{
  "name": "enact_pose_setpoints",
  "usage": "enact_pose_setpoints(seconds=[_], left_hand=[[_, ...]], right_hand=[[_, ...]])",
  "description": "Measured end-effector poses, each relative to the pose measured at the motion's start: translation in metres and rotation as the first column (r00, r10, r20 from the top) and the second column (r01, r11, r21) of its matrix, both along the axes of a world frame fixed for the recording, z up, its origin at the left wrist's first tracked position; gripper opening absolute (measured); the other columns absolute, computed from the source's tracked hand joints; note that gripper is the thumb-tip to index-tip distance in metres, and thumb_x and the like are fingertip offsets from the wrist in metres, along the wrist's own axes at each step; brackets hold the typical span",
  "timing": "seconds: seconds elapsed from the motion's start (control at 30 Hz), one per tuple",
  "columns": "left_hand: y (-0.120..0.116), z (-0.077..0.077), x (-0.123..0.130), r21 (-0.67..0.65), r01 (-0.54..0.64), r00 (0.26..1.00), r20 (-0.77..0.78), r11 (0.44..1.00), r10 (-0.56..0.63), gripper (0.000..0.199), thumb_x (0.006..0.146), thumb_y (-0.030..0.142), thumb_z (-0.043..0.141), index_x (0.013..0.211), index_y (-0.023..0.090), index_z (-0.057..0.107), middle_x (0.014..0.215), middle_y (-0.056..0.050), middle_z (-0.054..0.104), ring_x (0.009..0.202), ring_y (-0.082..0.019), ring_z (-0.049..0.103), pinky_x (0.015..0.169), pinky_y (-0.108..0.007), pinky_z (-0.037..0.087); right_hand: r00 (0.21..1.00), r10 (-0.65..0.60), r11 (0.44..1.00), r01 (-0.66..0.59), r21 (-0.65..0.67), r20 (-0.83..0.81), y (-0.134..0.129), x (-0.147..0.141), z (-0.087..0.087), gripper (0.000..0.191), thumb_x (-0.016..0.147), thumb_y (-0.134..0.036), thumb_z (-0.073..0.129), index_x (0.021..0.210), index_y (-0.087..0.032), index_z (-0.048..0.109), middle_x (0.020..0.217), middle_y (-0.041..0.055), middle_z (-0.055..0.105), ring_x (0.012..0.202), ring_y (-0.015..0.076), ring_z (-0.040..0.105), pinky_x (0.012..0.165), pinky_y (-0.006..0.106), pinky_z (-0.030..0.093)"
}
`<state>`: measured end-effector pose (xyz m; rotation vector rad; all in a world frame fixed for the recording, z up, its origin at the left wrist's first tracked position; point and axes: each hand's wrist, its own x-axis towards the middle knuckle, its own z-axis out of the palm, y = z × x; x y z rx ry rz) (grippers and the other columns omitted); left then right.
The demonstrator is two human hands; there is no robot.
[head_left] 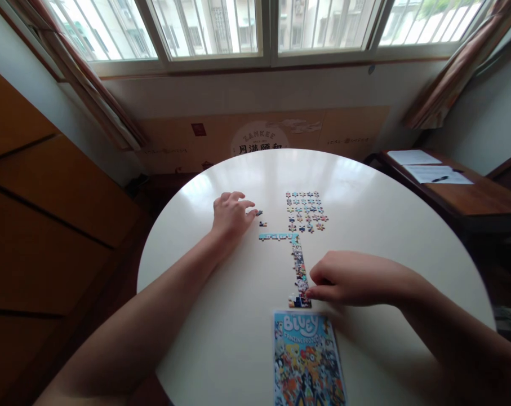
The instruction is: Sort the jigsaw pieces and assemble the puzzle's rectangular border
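Observation:
Joined jigsaw pieces form an L-shaped border on the white round table. My right hand lies at its lower right end, with the fingers curled and one digit pressed on a puzzle piece at the border's edge. To the left of the upper pieces, my left hand hovers low with its fingers apart. Its thumb tip is beside a loose puzzle piece, and I cannot tell whether they touch. Another loose corner-like piece lies just below. Rows of loose puzzle pieces sit above the border.
A colourful Bluey picture sheet lies at the near side of the round table. To the right, a wooden side table bears papers and a pen. Behind stands a printed box panel below the window.

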<state>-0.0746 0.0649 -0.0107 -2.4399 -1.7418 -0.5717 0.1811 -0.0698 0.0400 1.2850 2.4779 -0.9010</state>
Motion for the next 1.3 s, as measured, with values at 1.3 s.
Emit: enact_pose_setpoints(seconds=[1.3], left_hand=[[-0.080,0.057,0.024,-0.775,0.500,0.829,0.300,0.387,-0.472,0.010,0.077,0.029,0.072,0.081,0.022,0.079,0.078,0.000,0.076,0.073,-0.016,0.067,0.064,-0.025,0.045]], right_hand=[[0.999,0.051,0.992,-0.051,0.119,0.009,-0.001,-0.008,-0.002,0.040,0.094,-0.045,0.051,0.070,-0.018,0.067,0.063,0.0031,0.061,0.052,0.0125,0.040,0.052,0.027,0.026]])
